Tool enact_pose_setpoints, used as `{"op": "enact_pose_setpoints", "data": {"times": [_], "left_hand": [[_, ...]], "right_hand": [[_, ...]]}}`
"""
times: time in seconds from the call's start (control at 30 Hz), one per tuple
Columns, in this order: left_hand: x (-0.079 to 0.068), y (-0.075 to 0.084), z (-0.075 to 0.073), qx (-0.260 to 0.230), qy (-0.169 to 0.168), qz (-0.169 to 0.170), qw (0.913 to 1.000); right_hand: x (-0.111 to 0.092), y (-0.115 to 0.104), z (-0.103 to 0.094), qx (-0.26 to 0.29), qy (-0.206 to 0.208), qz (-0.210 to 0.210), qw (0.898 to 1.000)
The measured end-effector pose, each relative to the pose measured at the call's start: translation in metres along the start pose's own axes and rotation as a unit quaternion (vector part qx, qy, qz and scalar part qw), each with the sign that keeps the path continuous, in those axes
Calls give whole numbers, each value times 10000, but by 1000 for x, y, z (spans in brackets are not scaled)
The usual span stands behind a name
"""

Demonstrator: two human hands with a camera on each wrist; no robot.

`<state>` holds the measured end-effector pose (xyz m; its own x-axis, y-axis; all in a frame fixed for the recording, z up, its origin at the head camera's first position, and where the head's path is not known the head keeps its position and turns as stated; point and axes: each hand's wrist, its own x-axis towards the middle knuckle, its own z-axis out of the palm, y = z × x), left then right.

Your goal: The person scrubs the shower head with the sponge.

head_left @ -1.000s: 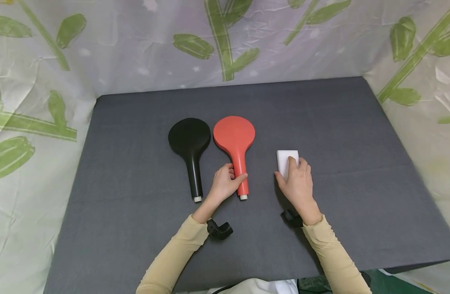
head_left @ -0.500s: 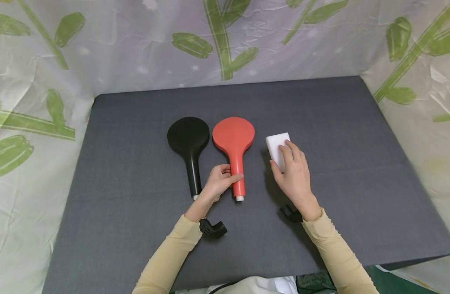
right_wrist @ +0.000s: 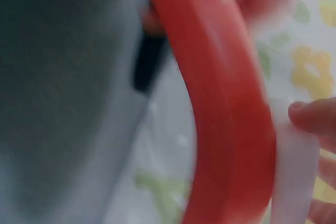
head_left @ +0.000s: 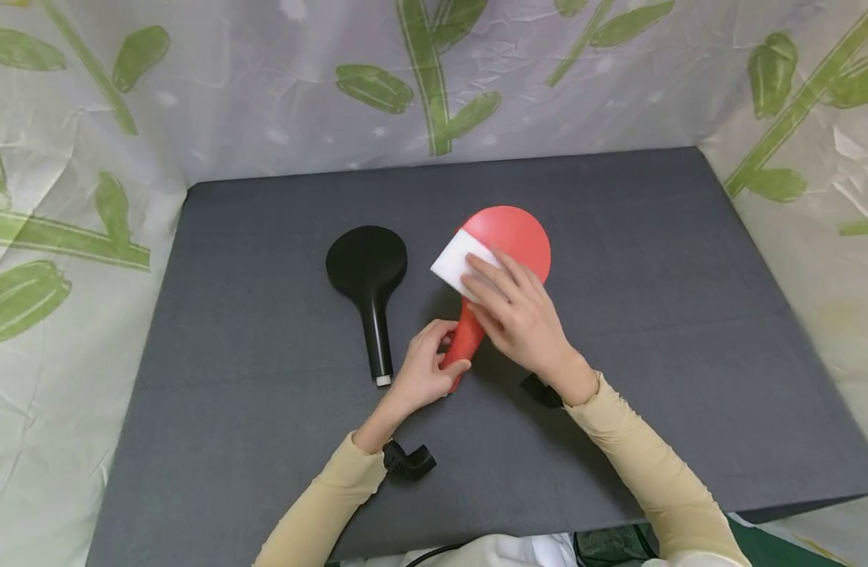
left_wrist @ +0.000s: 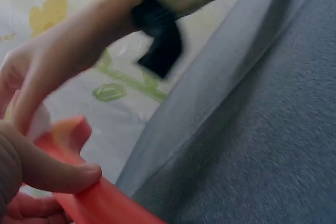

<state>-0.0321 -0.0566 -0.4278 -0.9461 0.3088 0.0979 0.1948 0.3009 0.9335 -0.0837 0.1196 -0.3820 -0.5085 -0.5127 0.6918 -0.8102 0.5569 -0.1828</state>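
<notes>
My left hand (head_left: pixel 423 370) grips the handle of a red round-headed paddle (head_left: pixel 515 232), which it holds raised and tilted to the right. Its thumb lies along the handle (left_wrist: pixel 113 205) in the left wrist view. A white sponge block (head_left: pixel 458 264) is held in my right hand (head_left: pixel 522 323), fingers spread over one face and thumb at the side. In the right wrist view the sponge (right_wrist: pixel 294 174) lies against the flat face of the red paddle (right_wrist: pixel 226 114). The right hand covers part of the paddle's neck in the head view.
A matching black paddle (head_left: pixel 366 260), with a pale tip on its handle, lies left of the hands on the grey-covered table (head_left: pixel 639 260). Leaf-patterned sheeting (head_left: pixel 264 94) surrounds the table at the back and sides. Each wrist wears a black camera (head_left: pixel 409 461).
The left hand has lifted the red paddle and swung its head to the right. The right hand has picked up the sponge, carried it left and laid it on the paddle.
</notes>
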Motion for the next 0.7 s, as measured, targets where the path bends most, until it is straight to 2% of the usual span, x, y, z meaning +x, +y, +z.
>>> {"op": "enact_pose_setpoints", "data": {"times": [0.1, 0.2, 0.27, 0.37, 0.47, 0.53, 0.6, 0.67, 0.7], "left_hand": [[-4, 1, 1, 325, -5, 364, 9988], [-6, 2, 2, 536, 0, 673, 9963], [-7, 2, 2, 595, 36, 776, 9952], [-7, 1, 2, 555, 53, 743, 9957], [-7, 0, 1, 460, 92, 547, 9974], [-7, -2, 0, 581, 172, 452, 9971], [-6, -4, -1, 751, 259, 476, 9957], [-5, -5, -2, 842, 297, 557, 9945], [-5, -6, -2, 862, 315, 609, 9939]], "right_hand": [[15, 16, -16, 3, 535, 563, 9970], [23, 28, -28, 96, 1008, 1163, 9880], [22, 30, -29, 79, 1146, 1269, 9852], [13, 21, -21, 43, 941, 831, 9921], [-1, 5, -9, 8, 269, -75, 9996], [-10, -3, -2, -35, -339, -694, 9970], [-15, -7, 1, -28, -802, -1089, 9908], [-14, -6, 0, -16, -968, -1227, 9877], [-12, -4, -1, 8, -907, -1195, 9887]]}}
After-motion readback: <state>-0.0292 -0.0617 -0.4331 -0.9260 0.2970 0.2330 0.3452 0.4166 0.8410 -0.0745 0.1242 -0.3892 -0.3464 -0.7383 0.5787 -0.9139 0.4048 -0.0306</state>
